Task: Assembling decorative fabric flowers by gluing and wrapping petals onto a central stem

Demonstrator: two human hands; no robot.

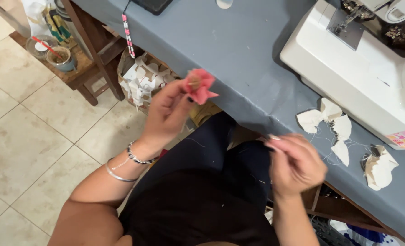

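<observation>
I see my left hand (168, 114) lifted up, with its fingers pinched tight on a small pink fabric flower (199, 85). The flower sits at the tips of those fingers, at about one o'clock from the hand. It hangs in the air just off the near edge of the grey table (239, 50), not touching it.

My right hand (295, 161) is lower, at about four o'clock from the flower and well apart from it. Its fingers are pressed together on something thin and dark, maybe a needle, but it is too blurry for me to tell. I think a thin thread may run between the two hands, but I cannot be sure. The left hand is the one right at the flower.

The flower is pink and crinkly, with folded petals that spread out all around. It has a little tan spot in the middle. It is roundish, so it has no real long side. Its face points up toward me.

On the table, at three o'clock from the flower, lie folded cream cloth pieces (332, 123) with loose threads. Behind them stands a white sewing machine (361, 68). Under the table is a basket of white cloth bits (141, 79).
</observation>
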